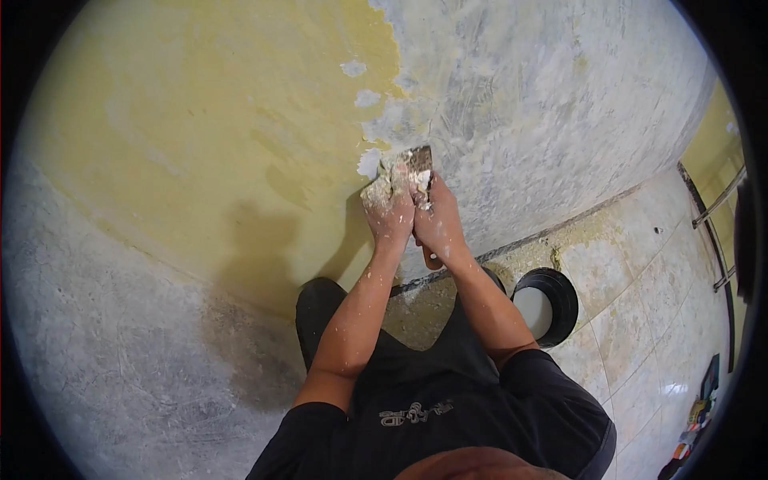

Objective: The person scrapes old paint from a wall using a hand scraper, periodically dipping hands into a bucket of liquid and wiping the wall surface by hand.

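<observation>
A scraper (422, 158) with a worn metal blade, coated with pale flakes, points up at the wall. The butt of its brown handle shows below my right hand (440, 220), which is closed round it. Pressed against the right hand is my left hand (387, 204), its fingers curled at the blade's left side and caked with whitish crumbs. Just beyond both hands lies the ragged border between yellow paint (264, 104) and bare grey wall (544, 104). Most fingertips are hidden behind the hands and debris.
A black bucket (566, 298) with milky liquid stands on the tiled floor (632, 320) right of my legs. Paint crumbs lie along the wall's foot. A metal rail (720, 196) runs at far right, and several coloured items (698, 412) lie at lower right.
</observation>
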A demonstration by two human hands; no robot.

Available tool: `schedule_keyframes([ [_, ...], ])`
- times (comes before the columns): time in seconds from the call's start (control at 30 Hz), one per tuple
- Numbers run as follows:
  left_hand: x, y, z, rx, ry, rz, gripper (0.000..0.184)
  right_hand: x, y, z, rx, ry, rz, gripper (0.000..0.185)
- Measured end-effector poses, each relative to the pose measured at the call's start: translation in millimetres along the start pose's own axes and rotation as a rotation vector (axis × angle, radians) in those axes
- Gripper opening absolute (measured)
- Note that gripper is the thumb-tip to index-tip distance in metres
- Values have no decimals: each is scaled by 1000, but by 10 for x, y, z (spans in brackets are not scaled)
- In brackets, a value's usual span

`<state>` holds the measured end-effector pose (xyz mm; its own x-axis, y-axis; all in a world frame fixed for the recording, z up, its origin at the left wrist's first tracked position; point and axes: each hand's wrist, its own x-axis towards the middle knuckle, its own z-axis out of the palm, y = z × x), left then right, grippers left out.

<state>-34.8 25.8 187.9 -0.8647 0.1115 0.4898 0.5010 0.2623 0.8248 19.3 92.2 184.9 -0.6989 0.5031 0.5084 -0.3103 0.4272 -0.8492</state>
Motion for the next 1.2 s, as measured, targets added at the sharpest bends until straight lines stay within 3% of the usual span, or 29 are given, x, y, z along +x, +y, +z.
schedule_keyframes([
  [0.03,65,57,8,-86,8,-40,34,59,-110,-37,52,-46,139,25],
  [0.13,183,310,-62,-203,30,50,36,189,-288,-86,155,-81,124,24],
  [0.23,-21,78,-57,-132,-10,-21,37,5,-75,-49,-38,-34,51,25],
  [0.33,-18,19,-83,-23,-26,18,38,-37,-66,5,70,-55,146,27],
  [0.4,80,65,-95,-205,25,-67,38,51,-131,15,61,-75,111,29],
  [0.53,10,107,-175,-221,3,-105,37,31,47,86,107,-127,129,30],
  [0.6,-227,-179,-132,-163,-20,-115,37,-132,489,188,-95,33,-355,22],
  [0.63,-335,-361,-84,-112,-40,-109,38,-255,602,196,-92,28,-358,22],
  [0.7,-529,-587,40,-132,-15,-181,38,-578,723,183,68,-159,197,24],
  [0.8,-682,-696,-7,-94,-76,-263,37,-715,772,239,142,-89,201,23],
  [0.9,-562,-687,-72,-32,-135,-165,41,-637,620,245,74,-50,169,23],
  [1.03,-438,-577,-149,-44,-40,-155,39,-508,555,355,106,-33,96,22],
  [1.13,-324,-486,-238,-33,-98,-188,38,-474,443,407,60,24,26,21],
  [1.17,-264,-396,-235,-16,-5,-45,34,-394,344,394,57,-1,59,21],
  [1.2,-225,-327,-256,-17,-8,-54,34,-333,238,372,52,-27,92,22],
])
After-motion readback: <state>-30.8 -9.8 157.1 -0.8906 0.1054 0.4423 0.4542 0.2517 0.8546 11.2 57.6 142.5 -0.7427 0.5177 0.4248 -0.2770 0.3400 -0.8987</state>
